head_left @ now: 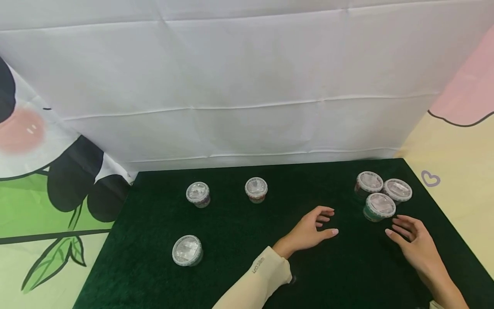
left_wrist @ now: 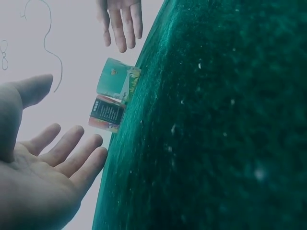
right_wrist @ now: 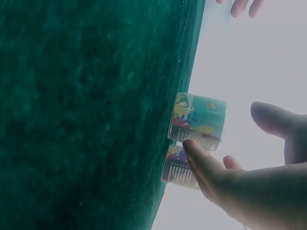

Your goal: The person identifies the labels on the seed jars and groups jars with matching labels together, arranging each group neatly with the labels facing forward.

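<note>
Spotted a stubby teal tub (head_left: pixel 378 208) at 4 o'clock in head view, whitish lid (head_left: pixel 381 204), colourful print (right_wrist: pixel 189 116); had left grip (head_left: pixel 308 230) and right grip (head_left: pixel 417 242) spread, fingers apart.

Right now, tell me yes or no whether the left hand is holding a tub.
No: in the head view, the left hand is empty, with green surface showing between it and the teal-sided tub.
</note>
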